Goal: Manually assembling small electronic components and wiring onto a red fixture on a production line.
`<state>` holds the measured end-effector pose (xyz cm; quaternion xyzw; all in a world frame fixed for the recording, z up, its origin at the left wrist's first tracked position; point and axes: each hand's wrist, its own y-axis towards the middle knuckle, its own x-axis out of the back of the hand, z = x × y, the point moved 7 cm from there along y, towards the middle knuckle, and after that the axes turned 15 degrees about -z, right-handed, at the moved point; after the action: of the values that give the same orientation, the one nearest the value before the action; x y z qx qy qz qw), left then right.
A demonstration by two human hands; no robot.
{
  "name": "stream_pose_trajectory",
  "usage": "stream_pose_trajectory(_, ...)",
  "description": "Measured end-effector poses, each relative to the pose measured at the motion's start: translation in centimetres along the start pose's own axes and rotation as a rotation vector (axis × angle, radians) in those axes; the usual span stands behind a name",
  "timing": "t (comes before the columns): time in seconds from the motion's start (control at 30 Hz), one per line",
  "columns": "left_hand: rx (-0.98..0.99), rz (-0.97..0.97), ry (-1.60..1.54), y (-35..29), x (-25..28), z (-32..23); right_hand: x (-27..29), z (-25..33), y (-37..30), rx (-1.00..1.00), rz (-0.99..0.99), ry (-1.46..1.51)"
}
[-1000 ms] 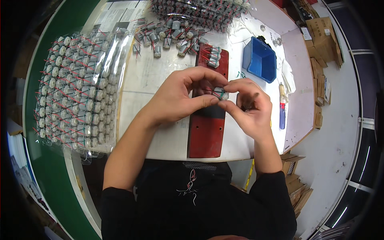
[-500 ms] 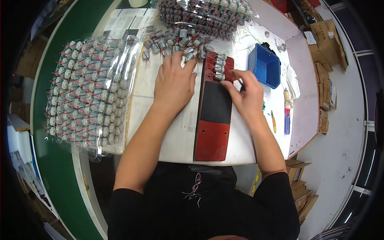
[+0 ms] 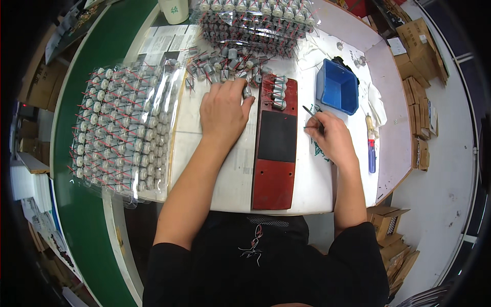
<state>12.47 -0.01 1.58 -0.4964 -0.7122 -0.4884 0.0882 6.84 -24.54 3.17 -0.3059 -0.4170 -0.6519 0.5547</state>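
Between the thumb and fingers of my left hand [image 3: 222,110] is a small grey motor [image 3: 247,92], at the near edge of a pile of loose motors [image 3: 230,62] with red and dark wires. Right of it lies a long dark-red board [image 3: 274,184] with a black pad [image 3: 276,135] in its middle. A short row of motors [image 3: 279,93] sits on the board's far end, red wires pointing left. My right hand [image 3: 332,135], off the board's right side, is closed round a slim dark pointed tool [image 3: 310,111], its exact kind unclear. Green wire scraps [image 3: 318,149] lie beside that hand.
Clear plastic trays packed with motors stand at left [image 3: 115,128] and at the back [image 3: 250,25]. A blue bin [image 3: 337,87], a white cloth [image 3: 377,105] and a screwdriver [image 3: 371,148] are on the right. A low pale wall [image 3: 394,102] borders the table there.
My right hand has drawn back from the motors on the board to its right side, and the dark tool now shows. My left hand, at the pile before, now shows a motor in its fingers.
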Motion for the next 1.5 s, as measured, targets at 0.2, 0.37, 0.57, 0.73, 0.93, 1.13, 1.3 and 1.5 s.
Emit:
stream_pose_trajectory(0.2, 0.042, -0.016, 0.023, 0.3, 0.6, 0.5, -0.6, 0.1, -0.5, 0.171, -0.082, -0.077)
stream_pose_trajectory(0.37, 0.486, 0.026, -0.525, -0.7, 2.0, 0.9, 0.7, -0.1, -0.2, -0.018, -0.097, 0.078)
stream_pose_trajectory(0.57, 0.419, 0.342, -0.936, -2.7, 1.2, -3.5, 0.4, -0.6, 0.0, -0.171, -0.149, 0.531)
stream_pose_trajectory(0.73, -0.1, 0.294, -0.501, -2.6, 2.2, -5.1, -0.4, -0.1, -0.1, -0.45, -0.006, 0.898)
stream_pose_trajectory(0.93, -0.177, 0.162, -0.581, -1.7, 4.0, -6.8, -1.5, 1.7, -1.5, -0.4, 0.057, 1.086)
stream_pose_trajectory(1.13, -0.081, 0.155, -0.679, -2.3, 3.1, -5.9, -1.6, 3.8, -1.9, -0.313, 0.039, 1.083)
stream_pose_trajectory(1.3, -0.011, 0.13, -0.77, -2.4, 3.2, -6.0, -1.9, 4.0, -2.2, -0.285, 0.008, 1.144)
stream_pose_trajectory(1.5, 0.018, 0.146, -0.733, -1.9, 3.1, -5.5, -2.2, 3.0, -1.7, -0.332, 0.012, 1.153)
